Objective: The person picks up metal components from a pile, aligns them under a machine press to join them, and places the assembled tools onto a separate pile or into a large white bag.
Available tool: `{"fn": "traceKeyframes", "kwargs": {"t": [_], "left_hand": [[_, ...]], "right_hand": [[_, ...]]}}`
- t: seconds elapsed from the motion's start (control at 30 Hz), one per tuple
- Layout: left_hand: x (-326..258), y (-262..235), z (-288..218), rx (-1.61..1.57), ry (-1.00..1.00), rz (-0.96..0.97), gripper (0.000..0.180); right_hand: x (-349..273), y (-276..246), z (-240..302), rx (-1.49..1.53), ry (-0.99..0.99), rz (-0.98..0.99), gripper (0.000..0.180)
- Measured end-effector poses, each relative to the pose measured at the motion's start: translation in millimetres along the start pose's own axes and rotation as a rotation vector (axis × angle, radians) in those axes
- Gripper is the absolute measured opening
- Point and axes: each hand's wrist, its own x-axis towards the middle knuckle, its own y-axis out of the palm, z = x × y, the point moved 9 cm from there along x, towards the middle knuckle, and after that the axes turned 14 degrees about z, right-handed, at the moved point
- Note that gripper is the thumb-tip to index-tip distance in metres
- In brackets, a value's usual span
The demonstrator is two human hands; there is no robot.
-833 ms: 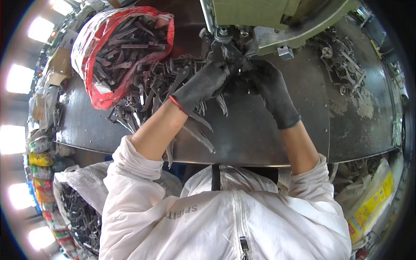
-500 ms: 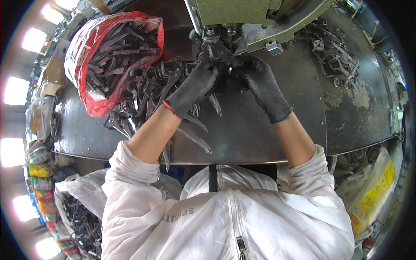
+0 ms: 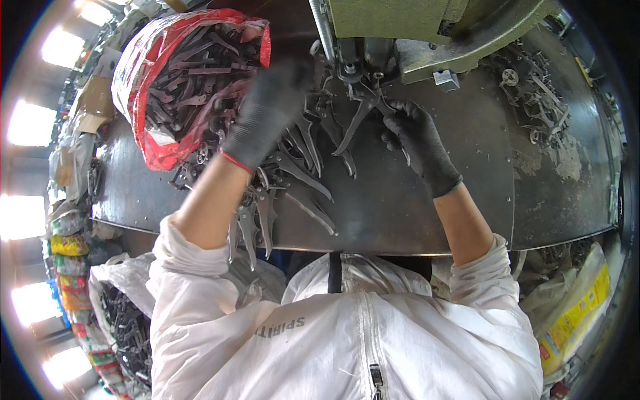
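My right hand (image 3: 421, 145), in a black glove, is closed around one handle of a dark metal plier-like tool (image 3: 357, 121). The tool's top sits beneath the head of a green machine (image 3: 373, 20), and its other curved handle sticks out toward me. My left hand (image 3: 277, 100), also gloved in black, is smeared by motion between the machine and a red-rimmed plastic bag (image 3: 142, 137). Its fingers cannot be made out. Under and beside that wrist lies a heap of similar metal tools (image 3: 300, 175), their handles pointing toward me.
Loose dark metal parts (image 3: 193, 73) fill the bag. More metal pieces (image 3: 543, 100) lie at the right of the dark metal table (image 3: 373, 213). A small metal block (image 3: 446, 81) is under the machine's arm. Sacks of parts (image 3: 127, 327) stand below the table's front edge.
My left hand has left the machine and swung left toward the bag. My right hand has lowered slightly, and the tool under the machine now shows. The whole view has shifted a little.
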Motion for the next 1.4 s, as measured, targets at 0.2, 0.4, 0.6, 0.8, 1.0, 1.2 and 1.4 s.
{"fn": "traceKeyframes", "kwargs": {"t": [0.2, 0.4, 0.6, 0.8, 1.0, 1.2, 1.4], "left_hand": [[-29.8, -61.9, 244.1, 0.597, -0.172, -0.092, 0.035], [-48.1, -46.8, 339.7, 0.732, -0.386, 0.202, 0.037], [-47.4, -77.5, 319.3, 0.296, -0.358, -0.077, 0.039], [-29.5, -82.4, 155.9, -0.070, -0.130, -0.089, 0.042], [-65.3, -32.6, -23.2, -0.153, 0.126, 0.203, 0.033], [-47.0, 41.8, -115.5, -0.473, 0.336, 0.205, 0.032], [-29.7, 100.9, -28.9, -0.116, 0.145, 0.146, 0.026]], "right_hand": [[2.2, 11.8, 2.3, 0.025, -0.048, 0.043, 0.027], [-19.8, 23.7, 36.4, -0.007, -0.083, -0.027, 0.026], [-25.0, 25.6, 18.3, 0.047, -0.034, 0.057, 0.024], [-26.5, 0.7, 3.9, 0.046, 0.010, 0.007, 0.023], [-23.1, 30.2, -5.1, 0.164, 0.038, -0.025, 0.025], [9.5, 32.3, -17.9, 0.535, -0.183, 0.197, 0.026], [59.0, -91.0, 105.0, -0.291, -0.287, -0.151, 0.033]]}}
